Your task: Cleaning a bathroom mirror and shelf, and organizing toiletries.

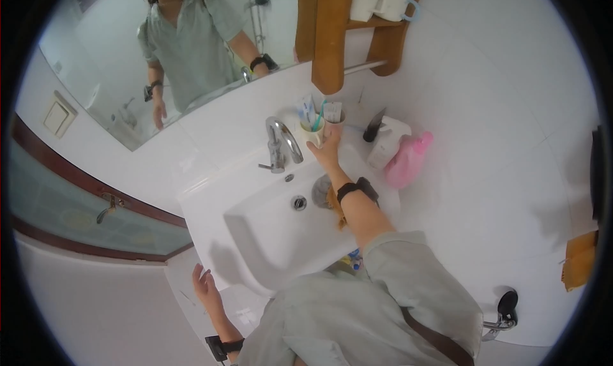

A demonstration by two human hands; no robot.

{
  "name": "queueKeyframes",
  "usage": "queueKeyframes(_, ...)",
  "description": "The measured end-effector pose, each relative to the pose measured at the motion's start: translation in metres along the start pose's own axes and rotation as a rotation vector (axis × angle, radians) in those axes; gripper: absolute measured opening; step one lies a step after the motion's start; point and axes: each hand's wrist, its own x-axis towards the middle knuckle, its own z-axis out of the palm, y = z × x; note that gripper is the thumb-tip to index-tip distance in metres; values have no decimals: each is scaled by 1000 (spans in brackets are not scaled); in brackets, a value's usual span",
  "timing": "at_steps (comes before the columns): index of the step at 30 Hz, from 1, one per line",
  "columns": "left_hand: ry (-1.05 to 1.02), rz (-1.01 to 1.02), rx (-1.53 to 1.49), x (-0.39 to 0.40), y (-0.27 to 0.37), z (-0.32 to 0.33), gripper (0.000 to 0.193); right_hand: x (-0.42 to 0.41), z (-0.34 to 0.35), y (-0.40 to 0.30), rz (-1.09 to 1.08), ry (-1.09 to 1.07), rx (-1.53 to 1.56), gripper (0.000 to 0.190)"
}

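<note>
My right hand (pixel 328 151) reaches over the sink to two cups at its back corner. Its thumb is by a cream cup (pixel 313 135) and its fingers are against a pink cup (pixel 335 125); whether it grips either one is unclear. The cream cup holds a toothpaste tube (pixel 305 108) and a teal toothbrush (pixel 318 116). A white tube (pixel 332 111) stands in the pink cup. My left hand (pixel 207 287) hangs beside the sink's front left edge, fingers apart, holding nothing.
The white washbasin (pixel 268 251) has a chrome faucet (pixel 278 148) near the cups. Right of them stand a dark tube (pixel 373 126), a white bottle (pixel 390 143) and a pink bottle (pixel 407 162). A grey and orange-brown item (pixel 325 192) lies in the basin. A wooden shelf (pixel 328 40) hangs above.
</note>
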Motion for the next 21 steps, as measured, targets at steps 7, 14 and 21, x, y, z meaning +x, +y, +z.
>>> queueKeyframes(7,21,14,-54,-3,-20,-11,44,-6,2,-9,-33,-51,-248,29)
queueKeyframes(14,45,-59,33,-11,8,-19,40,-18,-33,-15,54,-197,-467,20)
queueKeyframes(21,6,-4,116,8,5,-11,40,-19,-46,-3,133,-268,-173,21)
